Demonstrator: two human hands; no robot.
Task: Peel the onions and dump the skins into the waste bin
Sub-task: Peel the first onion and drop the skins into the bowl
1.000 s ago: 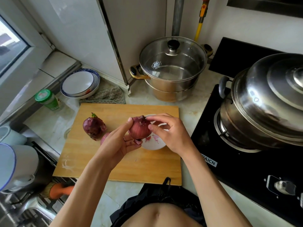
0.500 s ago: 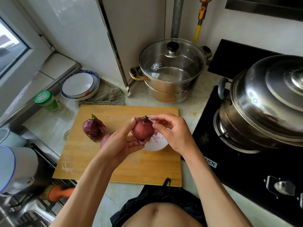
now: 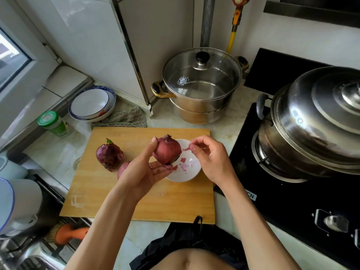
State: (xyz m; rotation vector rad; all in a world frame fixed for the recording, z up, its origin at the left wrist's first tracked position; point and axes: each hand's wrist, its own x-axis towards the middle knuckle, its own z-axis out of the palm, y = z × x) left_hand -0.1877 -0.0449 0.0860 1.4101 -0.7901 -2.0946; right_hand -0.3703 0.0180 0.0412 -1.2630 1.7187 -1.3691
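My left hand [image 3: 144,172] holds a red onion [image 3: 167,149] above a small white bowl [image 3: 191,173] on the wooden cutting board [image 3: 136,199]. My right hand [image 3: 209,158] pinches a thin strip of purple skin [image 3: 185,149] just off the onion's right side. Bits of purple skin lie in the bowl. A second, darker unpeeled onion [image 3: 109,154] with a green sprout stands on the board to the left. A third onion [image 3: 123,168] shows partly behind my left hand. No waste bin is in view.
A lidded steel pot [image 3: 200,84] stands behind the board. A large domed steel pot [image 3: 311,123] sits on the black stove [image 3: 292,201] at right. Stacked bowls [image 3: 91,103], a cloth [image 3: 124,117] and a green-capped jar [image 3: 51,122] are at the back left. The sink area is lower left.
My right hand has pulled away from the onion to the right, drawing off a strip of skin. The left hand has kept the onion over the bowl.
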